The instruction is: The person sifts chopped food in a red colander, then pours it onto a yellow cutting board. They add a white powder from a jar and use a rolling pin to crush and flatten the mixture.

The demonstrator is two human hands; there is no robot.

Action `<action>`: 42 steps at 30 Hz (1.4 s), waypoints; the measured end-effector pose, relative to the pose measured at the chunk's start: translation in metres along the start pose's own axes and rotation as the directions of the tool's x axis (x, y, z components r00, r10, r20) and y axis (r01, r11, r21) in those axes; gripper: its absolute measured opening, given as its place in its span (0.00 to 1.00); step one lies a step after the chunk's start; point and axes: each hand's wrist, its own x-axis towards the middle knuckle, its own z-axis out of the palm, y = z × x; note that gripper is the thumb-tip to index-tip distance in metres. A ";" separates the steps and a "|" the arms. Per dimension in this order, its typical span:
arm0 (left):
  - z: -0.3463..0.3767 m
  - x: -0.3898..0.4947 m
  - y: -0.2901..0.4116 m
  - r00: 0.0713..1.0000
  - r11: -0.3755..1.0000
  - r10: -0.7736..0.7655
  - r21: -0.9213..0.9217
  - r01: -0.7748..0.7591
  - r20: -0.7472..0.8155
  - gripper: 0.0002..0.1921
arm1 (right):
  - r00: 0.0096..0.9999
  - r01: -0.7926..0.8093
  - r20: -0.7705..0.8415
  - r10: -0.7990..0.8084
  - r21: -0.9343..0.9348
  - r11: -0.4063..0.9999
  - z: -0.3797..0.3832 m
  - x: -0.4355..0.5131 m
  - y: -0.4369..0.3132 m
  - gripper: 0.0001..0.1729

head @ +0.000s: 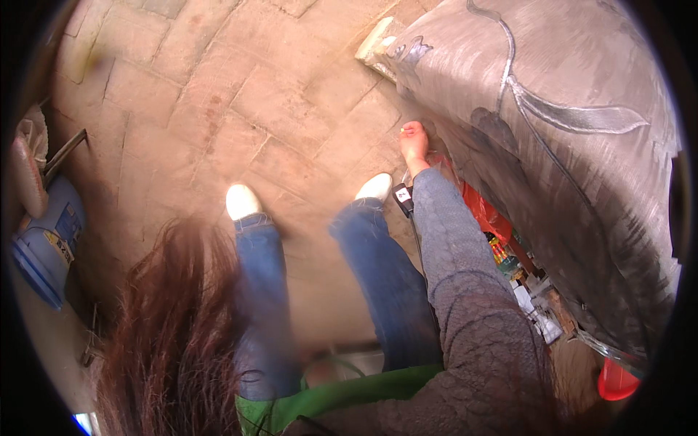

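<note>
My right hand (414, 141) hangs low beside a grey draped cover (578, 158) with a stem and leaf design. Its fingers are curled; a small pale yellow spot shows at the fingertips, and I cannot tell if anything is held. Just below the wrist is a crumpled clear plastic bag (440, 162). A small black device (403, 199) with a white label and a cable lies along the grey sleeve. My left hand is out of view. Long hair covers the lower left of the picture.
Tiled floor (283, 109) spreads ahead of my white shoes (244, 202). Under the cover's edge are a red plastic bag (482, 210) and several packets. A blue plastic container (52, 234) stands at left. A red plastic object (618, 380) shows at lower right.
</note>
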 end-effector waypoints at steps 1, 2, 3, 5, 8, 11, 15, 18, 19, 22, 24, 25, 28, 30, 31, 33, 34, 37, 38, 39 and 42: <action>0.001 -0.002 0.000 1.000 1.000 0.004 0.006 -0.004 0.004 0.13 | 0.999 -0.032 0.008 0.032 0.040 0.999 0.002 -0.001 -0.001 0.13; 0.001 -0.005 0.001 1.000 1.000 0.012 0.014 -0.013 0.007 0.13 | 0.992 -0.125 0.018 0.124 0.045 0.991 0.004 -0.003 -0.006 0.13; 0.002 -0.009 0.002 1.000 1.000 0.023 0.017 -0.023 0.013 0.13 | 0.986 -0.166 0.011 0.166 0.093 0.982 0.002 -0.007 -0.012 0.11; 0.002 -0.018 0.005 0.998 0.998 0.048 0.033 -0.049 0.029 0.13 | 0.998 -0.066 0.008 0.068 0.345 0.936 -0.003 -0.021 -0.036 0.11; -0.002 -0.037 0.015 0.991 0.992 0.116 0.036 -0.119 0.063 0.13 | 0.984 -0.160 0.160 0.080 0.592 0.790 -0.040 -0.061 -0.091 0.08; -0.007 -0.065 0.035 0.970 0.972 0.215 0.068 -0.223 0.110 0.13 | 0.901 -0.383 0.431 0.035 0.757 0.529 -0.126 -0.129 -0.159 0.07; -0.001 -0.108 0.097 0.859 0.871 0.437 0.115 -0.478 0.265 0.13 | 0.870 -0.055 0.366 -0.331 0.739 0.671 -0.290 -0.235 -0.246 0.05; 0.028 -0.150 0.139 0.803 0.841 0.439 0.129 -0.525 0.404 0.14 | 0.809 0.242 0.231 -0.540 0.707 0.665 -0.436 -0.297 -0.277 0.03; 0.050 -0.162 0.157 0.719 0.915 0.304 0.020 -0.403 0.625 0.14 | 0.858 0.281 0.175 -0.483 0.627 0.726 -0.484 -0.308 -0.280 0.04; 0.114 -0.230 0.181 0.624 0.817 0.301 0.143 -0.559 0.721 0.13 | 0.929 0.370 -0.177 -0.325 0.490 0.790 -0.610 -0.315 -0.277 0.05; 0.161 -0.292 0.171 0.465 0.730 0.430 0.005 -0.683 0.774 0.13 | 0.869 0.398 -0.490 -0.075 0.600 0.694 -0.666 -0.292 -0.268 0.06; 0.186 -0.325 0.165 0.451 0.651 0.457 0.058 -0.757 0.766 0.12 | 0.792 0.450 -0.607 -0.075 0.496 0.742 -0.688 -0.277 -0.259 0.08; 0.256 -0.418 0.141 0.354 0.550 0.445 0.061 -0.833 0.823 0.14 | 0.764 0.404 -0.631 -0.135 0.305 0.862 -0.716 -0.263 -0.224 0.13; 0.283 -0.463 0.124 0.261 0.497 0.349 0.058 -0.866 0.900 0.14 | 0.653 0.313 -0.754 -0.068 0.187 0.931 -0.717 -0.275 -0.189 0.15; 0.293 -0.478 0.116 0.250 0.476 0.326 0.069 -0.877 0.912 0.14 | 0.635 0.211 -0.761 0.131 0.334 0.919 -0.712 -0.287 -0.172 0.18; 0.305 -0.495 0.105 0.303 0.438 0.286 0.157 -0.885 0.909 0.14 | 0.829 0.014 -0.334 0.448 0.813 0.582 -0.693 -0.302 -0.149 0.22; 0.308 -0.500 0.102 0.313 0.424 0.276 0.177 -0.888 0.909 0.14 | 0.900 -0.249 0.129 0.416 0.936 0.248 -0.684 -0.304 -0.142 0.22; 0.320 -0.515 0.105 0.350 0.351 0.181 0.272 -0.896 0.919 0.13 | 0.911 -0.223 0.349 0.218 0.864 -0.451 -0.657 -0.287 -0.154 0.19; 0.325 -0.521 0.107 0.337 0.318 0.133 0.282 -0.905 0.932 0.13 | 0.922 -0.157 0.277 0.269 0.906 -0.393 -0.654 -0.281 -0.163 0.17; 0.331 -0.530 0.111 0.360 0.262 0.099 0.325 -0.909 0.928 0.15 | 0.928 -0.105 0.214 0.306 0.936 -0.335 -0.654 -0.274 -0.173 0.16; 0.353 -0.556 0.107 0.262 0.135 0.117 0.246 -0.960 0.958 0.20 | 0.915 0.013 0.065 0.397 0.982 -0.190 -0.668 -0.297 -0.191 0.15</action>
